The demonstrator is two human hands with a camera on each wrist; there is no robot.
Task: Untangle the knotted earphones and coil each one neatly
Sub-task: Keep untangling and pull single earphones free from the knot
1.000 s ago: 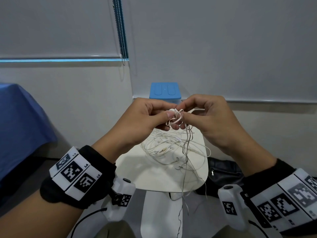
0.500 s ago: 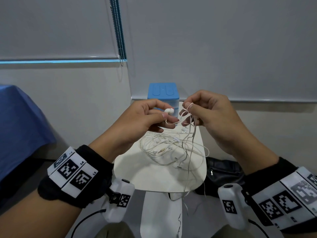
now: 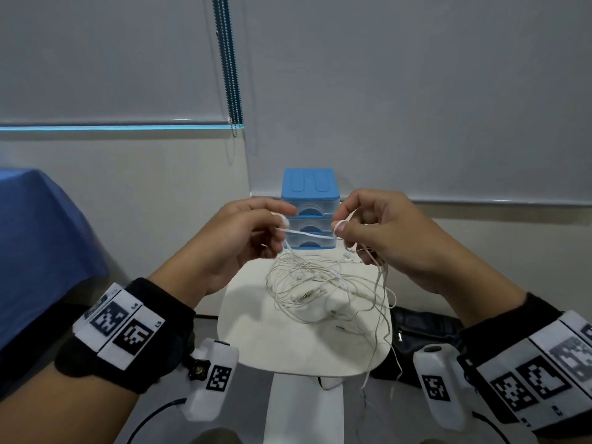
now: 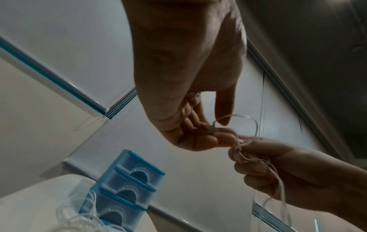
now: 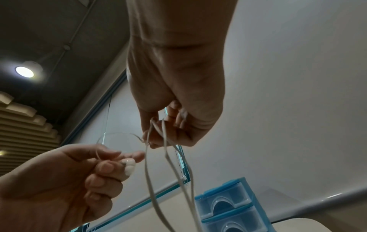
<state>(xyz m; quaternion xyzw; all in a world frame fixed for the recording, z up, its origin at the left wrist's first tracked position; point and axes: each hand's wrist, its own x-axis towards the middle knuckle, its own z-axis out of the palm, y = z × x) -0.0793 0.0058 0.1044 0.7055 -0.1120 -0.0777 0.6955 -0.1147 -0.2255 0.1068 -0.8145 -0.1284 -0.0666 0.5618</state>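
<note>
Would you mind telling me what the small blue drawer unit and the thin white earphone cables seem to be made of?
The small blue drawer unit looks like moulded plastic: an opaque, smooth blue frame with translucent, glossy drawer fronts. The thin white earphone cables appear rubbery and matte, flexing into loose loops; the white earbud pinched by the left hand looks like glossy hard plastic, though that is less certain.

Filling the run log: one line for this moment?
left hand: pinches earbud | right hand: holds cord | cord taut between hands | tangle on table
</note>
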